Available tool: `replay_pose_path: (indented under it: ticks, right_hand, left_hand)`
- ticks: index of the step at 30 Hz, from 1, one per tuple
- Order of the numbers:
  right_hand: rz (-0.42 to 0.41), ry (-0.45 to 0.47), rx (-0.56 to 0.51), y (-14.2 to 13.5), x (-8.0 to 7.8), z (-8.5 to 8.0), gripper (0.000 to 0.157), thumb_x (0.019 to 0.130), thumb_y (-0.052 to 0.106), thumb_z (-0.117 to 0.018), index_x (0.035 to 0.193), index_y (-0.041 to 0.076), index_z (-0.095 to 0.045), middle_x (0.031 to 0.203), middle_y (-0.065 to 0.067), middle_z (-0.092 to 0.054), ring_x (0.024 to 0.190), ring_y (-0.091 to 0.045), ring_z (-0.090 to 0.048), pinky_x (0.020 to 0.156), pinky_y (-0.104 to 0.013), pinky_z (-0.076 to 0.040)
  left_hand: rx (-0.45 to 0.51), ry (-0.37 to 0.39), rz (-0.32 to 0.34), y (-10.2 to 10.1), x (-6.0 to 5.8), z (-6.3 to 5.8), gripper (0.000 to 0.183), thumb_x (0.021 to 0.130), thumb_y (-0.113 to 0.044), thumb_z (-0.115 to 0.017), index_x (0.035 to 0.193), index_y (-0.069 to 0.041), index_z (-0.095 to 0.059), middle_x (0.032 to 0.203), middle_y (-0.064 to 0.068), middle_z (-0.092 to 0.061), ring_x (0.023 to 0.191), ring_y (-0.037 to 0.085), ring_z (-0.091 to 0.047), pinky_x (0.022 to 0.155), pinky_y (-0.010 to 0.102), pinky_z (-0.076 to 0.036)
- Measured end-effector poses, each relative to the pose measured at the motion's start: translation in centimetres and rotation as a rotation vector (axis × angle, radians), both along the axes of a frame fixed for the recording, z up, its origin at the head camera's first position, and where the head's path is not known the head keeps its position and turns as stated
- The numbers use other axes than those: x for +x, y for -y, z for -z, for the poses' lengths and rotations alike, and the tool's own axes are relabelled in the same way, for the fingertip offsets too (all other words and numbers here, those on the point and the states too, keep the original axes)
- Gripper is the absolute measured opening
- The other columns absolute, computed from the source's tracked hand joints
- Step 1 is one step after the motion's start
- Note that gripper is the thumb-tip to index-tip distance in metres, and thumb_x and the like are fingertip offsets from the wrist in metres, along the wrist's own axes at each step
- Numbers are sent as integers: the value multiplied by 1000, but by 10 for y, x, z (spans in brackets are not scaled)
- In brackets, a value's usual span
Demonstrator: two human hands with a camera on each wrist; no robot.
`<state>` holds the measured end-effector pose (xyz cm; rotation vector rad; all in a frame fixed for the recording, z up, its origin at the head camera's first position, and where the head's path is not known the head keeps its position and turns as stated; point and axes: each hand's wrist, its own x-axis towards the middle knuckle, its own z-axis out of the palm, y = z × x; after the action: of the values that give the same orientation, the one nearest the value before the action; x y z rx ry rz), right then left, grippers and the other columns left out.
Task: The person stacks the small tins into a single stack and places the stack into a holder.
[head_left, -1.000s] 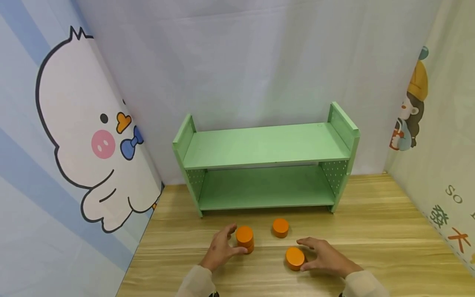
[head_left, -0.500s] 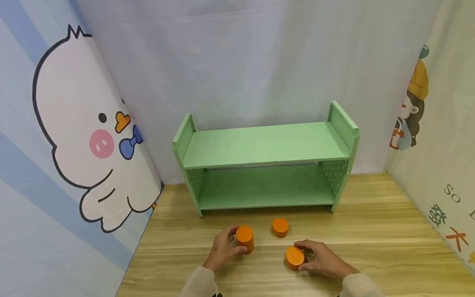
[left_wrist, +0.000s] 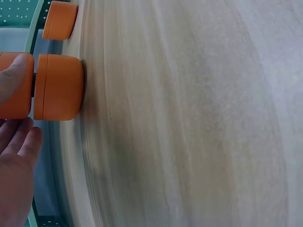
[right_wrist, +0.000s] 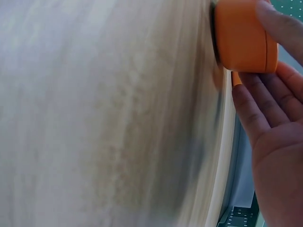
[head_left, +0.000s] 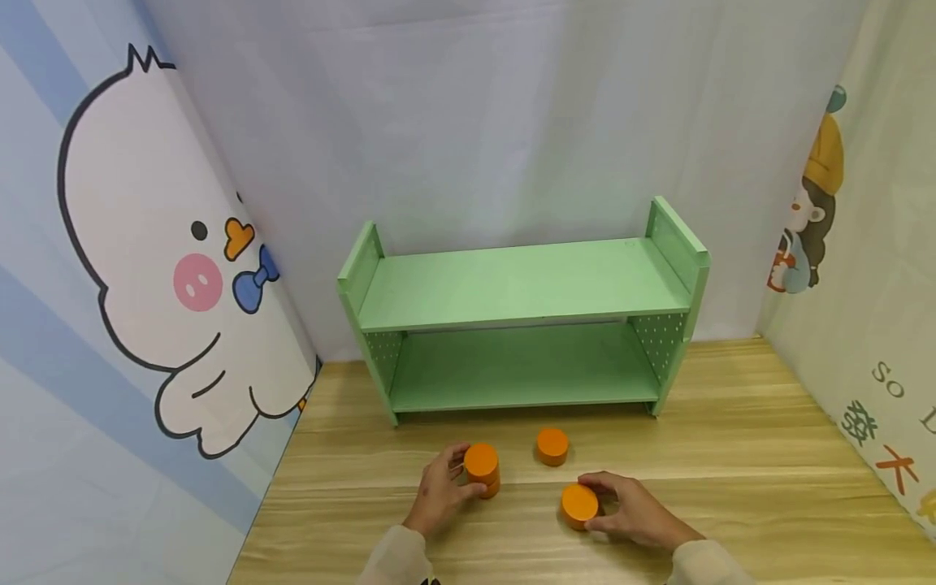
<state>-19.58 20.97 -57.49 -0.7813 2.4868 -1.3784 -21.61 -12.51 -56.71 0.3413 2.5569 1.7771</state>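
In the head view, my left hand (head_left: 437,490) pinches the upper orange short cylinder (head_left: 481,460) of a stack of two, thumb in front and fingers behind. The left wrist view shows a narrow dark gap between this upper piece and the lower orange cylinder (left_wrist: 59,87) on the tabletop. To the right, my right hand (head_left: 638,512) holds another orange cylinder (head_left: 579,504) between thumb and fingers. A thin seam runs round its side in the right wrist view, and it sits right at the wood surface. A further orange cylinder (head_left: 552,446) lies untouched between the hands, farther back.
Behind the cylinders stands a light green two-tier shelf (head_left: 526,284) with raised end panels. The wooden tabletop (head_left: 731,455) runs around it. A pale curtain (head_left: 512,122) hangs at the back, with printed cartoon cloths on both sides.
My right hand has moved slightly left, and its thumb and fingers have closed in on its cylinder. The left fingers have drawn nearer round the upper cylinder. The cylinders stay in place.
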Motion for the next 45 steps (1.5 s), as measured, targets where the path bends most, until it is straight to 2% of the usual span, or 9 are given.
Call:
replay_pose_path:
  ticks: [5, 9, 11, 12, 16, 19, 20, 32, 45]
  right_hand:
    - [11, 10, -25, 2, -1, 2, 61, 84, 21, -83, 130, -10, -57, 128, -23, -62, 113, -20, -63, 97, -28, -53]
    - [20, 50, -58, 5, -2, 0, 61, 84, 20, -83, 131, -10, -56, 130, -23, -60, 117, -31, -61, 99, -31, -53]
    - [14, 47, -77, 8, -2, -1, 61, 84, 19, -83, 131, -11, -56, 131, -25, -59, 117, -37, -60, 99, -36, -53]
    - [15, 48, -81, 9, -3, -2, 61, 84, 18, -83, 131, -11, -56, 131, -25, -59, 117, -36, -61, 99, -36, -53]
    - [6, 15, -82, 14, -5, -5, 62, 85, 18, -82, 131, -12, -55, 131, -25, -59, 115, -34, -62, 98, -40, -53]
    - [1, 2, -81, 17, -6, -8, 61, 85, 18, -82, 132, -11, -55, 131, -25, -59, 115, -34, -62, 98, -43, -53]
    - [-1, -1, -84, 18, -7, -9, 60, 85, 18, -81, 132, -11, -55, 131, -25, -60, 115, -34, -62, 98, -44, -52]
    - [7, 14, -125, 34, -12, -23, 59, 85, 13, -82, 132, -10, -56, 130, -24, -60, 114, -38, -61, 98, -50, -51]
    - [25, -34, -83, 47, -24, -37, 59, 87, 16, -80, 134, -9, -55, 132, -21, -61, 114, -34, -63, 100, -49, -50]
  left_hand:
    - [11, -20, -1, -1, 0, 3, 64, 73, 10, -83, 128, 14, -51, 128, 29, -57, 120, 44, -56, 98, 39, -53]
    - [44, -18, -1, -1, 0, 5, 63, 72, 12, -83, 127, 13, -52, 126, 28, -58, 118, 43, -57, 96, 39, -55]
    - [55, -12, 1, -2, 4, -2, 61, 73, 14, -81, 127, 14, -52, 125, 29, -58, 117, 44, -57, 96, 42, -55]
    - [57, -10, 2, -3, 6, -7, 60, 73, 15, -80, 126, 14, -52, 125, 29, -58, 117, 44, -57, 96, 44, -54]
    - [51, -10, -4, -2, 6, -5, 60, 73, 14, -81, 126, 14, -52, 124, 29, -58, 117, 45, -57, 96, 45, -54]
    - [48, -12, -10, 0, 1, 10, 61, 73, 11, -83, 126, 12, -53, 125, 27, -59, 117, 42, -58, 96, 40, -55]
    - [40, -13, -12, 0, 1, 10, 60, 74, 10, -83, 126, 11, -53, 125, 26, -59, 117, 42, -58, 96, 39, -55]
    - [21, 15, -24, 0, 1, 11, 60, 75, 8, -83, 127, 10, -54, 126, 26, -59, 118, 42, -58, 96, 38, -55]
    - [22, 28, -27, 1, 0, 8, 60, 76, 6, -83, 127, 10, -53, 128, 26, -59, 119, 42, -58, 97, 38, -55]
